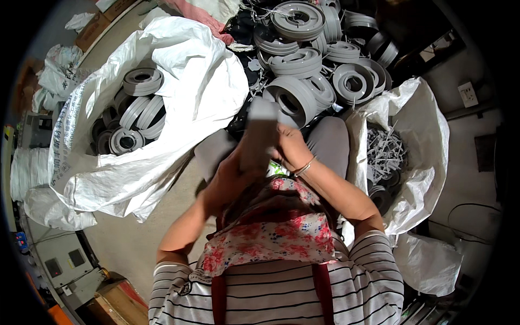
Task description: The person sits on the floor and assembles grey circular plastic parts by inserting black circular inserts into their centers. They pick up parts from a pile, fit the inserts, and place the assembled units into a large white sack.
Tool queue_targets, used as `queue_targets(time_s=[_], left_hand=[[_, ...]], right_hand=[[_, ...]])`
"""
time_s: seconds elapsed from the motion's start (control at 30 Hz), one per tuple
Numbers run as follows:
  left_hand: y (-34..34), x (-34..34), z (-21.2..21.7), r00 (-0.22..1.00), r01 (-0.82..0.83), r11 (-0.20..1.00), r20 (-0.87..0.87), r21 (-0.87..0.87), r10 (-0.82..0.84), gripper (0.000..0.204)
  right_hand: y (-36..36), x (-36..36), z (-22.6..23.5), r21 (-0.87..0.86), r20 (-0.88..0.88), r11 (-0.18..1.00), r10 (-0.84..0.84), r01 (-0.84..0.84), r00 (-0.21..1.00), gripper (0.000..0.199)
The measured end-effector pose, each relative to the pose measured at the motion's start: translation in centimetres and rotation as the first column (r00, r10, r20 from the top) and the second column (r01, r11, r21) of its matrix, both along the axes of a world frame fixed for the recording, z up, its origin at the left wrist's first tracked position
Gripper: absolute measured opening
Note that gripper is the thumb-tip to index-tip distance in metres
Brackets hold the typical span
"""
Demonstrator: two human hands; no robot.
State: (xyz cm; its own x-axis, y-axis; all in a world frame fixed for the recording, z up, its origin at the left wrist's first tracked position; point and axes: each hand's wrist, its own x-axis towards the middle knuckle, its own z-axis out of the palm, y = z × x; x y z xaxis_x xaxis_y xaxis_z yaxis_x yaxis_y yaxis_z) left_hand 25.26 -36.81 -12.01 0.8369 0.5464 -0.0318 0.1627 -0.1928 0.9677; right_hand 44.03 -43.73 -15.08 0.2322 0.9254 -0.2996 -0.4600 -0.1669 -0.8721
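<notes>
Here a grey plastic reel (261,135), blurred by motion, is gripped between both hands above the lap: left hand (230,179) wrapped around its lower side, right hand (290,149) pinching its edge. Trimming or inspection is judged under way; next, a firm turn is called for. More reels (303,59) are heaped beyond it.

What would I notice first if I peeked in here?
Probably the big heap of grey plastic spools at the top, with more in the white sack on the left. In the middle, the left hand and right hand hold one blurred grey spool.
</notes>
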Motion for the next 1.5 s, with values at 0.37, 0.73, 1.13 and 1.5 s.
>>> queue_targets(time_s=[0.37,0.73,1.13,1.5], left_hand=[[5.1,-3.7,1.8,1.0,0.014,0.935,0.003,0.354,-0.016,0.067],[3.8,-0.3,0.8,0.913,-0.277,0.824,0.132,-0.495,0.386,0.051],[1.7,-0.2,0.5,0.817,-0.317,0.692,0.185,-0.649,0.547,0.022],[0.0,1.4,0.5,0.855,-0.431,0.794,0.088,-0.428,0.511,0.029]], right_hand=[[1.1,0.8,2.8,0.021,0.649,0.999,-0.039,0.033,0.76,0.036],[3.5,9.6,4.7,0.084,0.996,0.99,-0.081,0.113,-0.025,0.019],[2.1,0.0,-11.0,-0.593,0.802,0.804,0.594,0.044,-0.058,0.035],[0.6,3.5,1.0,0.136,0.928,0.984,-0.167,0.116,0.333,0.018]])
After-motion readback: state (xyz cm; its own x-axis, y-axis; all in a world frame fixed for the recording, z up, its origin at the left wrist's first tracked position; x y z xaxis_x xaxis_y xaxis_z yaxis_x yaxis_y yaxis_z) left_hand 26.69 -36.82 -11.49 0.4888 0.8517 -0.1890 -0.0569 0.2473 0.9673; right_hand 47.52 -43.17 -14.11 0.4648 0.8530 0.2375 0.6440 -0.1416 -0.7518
